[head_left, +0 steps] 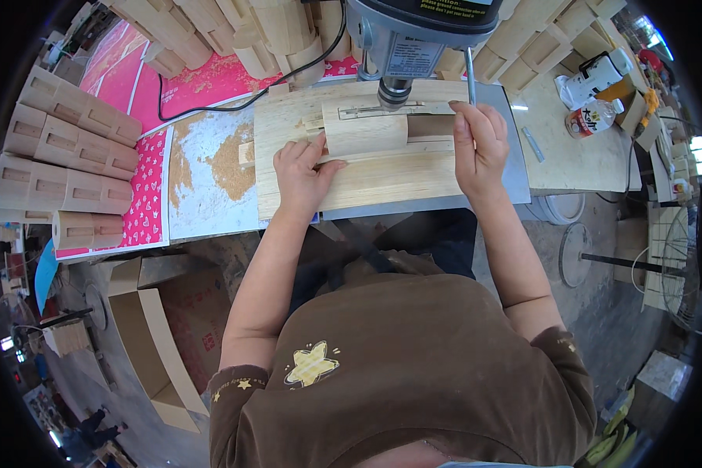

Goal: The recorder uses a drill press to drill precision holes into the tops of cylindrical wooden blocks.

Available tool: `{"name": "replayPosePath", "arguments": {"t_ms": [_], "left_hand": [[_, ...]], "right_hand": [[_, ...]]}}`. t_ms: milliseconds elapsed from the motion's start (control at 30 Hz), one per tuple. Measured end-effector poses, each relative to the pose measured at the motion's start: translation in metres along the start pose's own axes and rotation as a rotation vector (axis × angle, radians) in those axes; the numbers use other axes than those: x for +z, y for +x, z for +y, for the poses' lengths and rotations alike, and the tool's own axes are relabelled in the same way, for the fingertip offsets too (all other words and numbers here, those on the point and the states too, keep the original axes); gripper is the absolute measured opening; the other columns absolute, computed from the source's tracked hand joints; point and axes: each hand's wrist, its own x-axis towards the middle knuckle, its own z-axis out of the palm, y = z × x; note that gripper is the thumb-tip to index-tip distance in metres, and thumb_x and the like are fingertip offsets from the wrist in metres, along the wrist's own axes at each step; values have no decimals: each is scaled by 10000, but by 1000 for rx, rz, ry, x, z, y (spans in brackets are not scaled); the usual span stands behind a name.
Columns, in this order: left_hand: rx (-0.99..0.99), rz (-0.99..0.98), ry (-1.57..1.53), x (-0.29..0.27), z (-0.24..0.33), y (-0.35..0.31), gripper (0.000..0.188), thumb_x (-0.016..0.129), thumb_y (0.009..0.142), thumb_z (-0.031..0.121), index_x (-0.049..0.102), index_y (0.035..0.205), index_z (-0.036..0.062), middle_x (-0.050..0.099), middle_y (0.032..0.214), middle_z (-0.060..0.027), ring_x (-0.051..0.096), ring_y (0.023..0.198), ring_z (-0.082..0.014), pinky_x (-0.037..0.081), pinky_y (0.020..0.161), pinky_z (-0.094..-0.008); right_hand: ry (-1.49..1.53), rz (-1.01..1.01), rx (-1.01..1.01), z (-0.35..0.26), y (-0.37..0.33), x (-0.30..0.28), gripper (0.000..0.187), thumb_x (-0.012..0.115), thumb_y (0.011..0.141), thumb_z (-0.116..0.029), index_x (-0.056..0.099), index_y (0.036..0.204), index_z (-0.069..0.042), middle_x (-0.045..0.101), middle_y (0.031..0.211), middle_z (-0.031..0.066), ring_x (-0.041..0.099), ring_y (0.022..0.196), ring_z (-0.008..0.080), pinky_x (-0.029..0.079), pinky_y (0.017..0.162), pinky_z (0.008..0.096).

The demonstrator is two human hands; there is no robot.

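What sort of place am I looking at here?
Probably a woodworking workshop: there's a grey metal drill press, rows of stacked pale wooden blocks with slots cut in them, and loose tan sawdust.

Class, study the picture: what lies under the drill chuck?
A pale wooden block shows below the drill chuck, with a wider wooden board around it. The block's underside and whatever it covers cannot be seen.

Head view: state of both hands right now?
Left hand: partly open, thumb apart from the fingers, at the left end of the pale wooden block.
Right hand: closed around the metal lever.
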Motion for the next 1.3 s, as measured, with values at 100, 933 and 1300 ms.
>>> {"name": "replayPosePath", "arguments": {"t_ms": [100,933,1300], "left_hand": [[8,5,1,1,-4,0,493,806,562,232,667,1001,56,605,744,7,541,762,-196,370,776,-350],[124,37,-7,25,23,12,503,803,550,230,679,1007,60,577,696,-23,538,717,-218,384,706,-354],[114,62,-15,27,24,11,513,800,556,242,675,1022,68,587,717,-4,542,742,-210,369,736,-349]], "right_hand": [[7,71,-122,-2,17,-18,67,627,806,-76,638,859,-36,548,661,73,553,642,223,418,655,336],[-33,30,-45,-11,10,-16,176,532,844,-34,625,993,-16,598,773,72,569,714,225,401,821,362],[93,132,-104,2,39,-25,166,504,878,-82,623,946,13,579,738,74,528,688,186,434,747,340]]}}
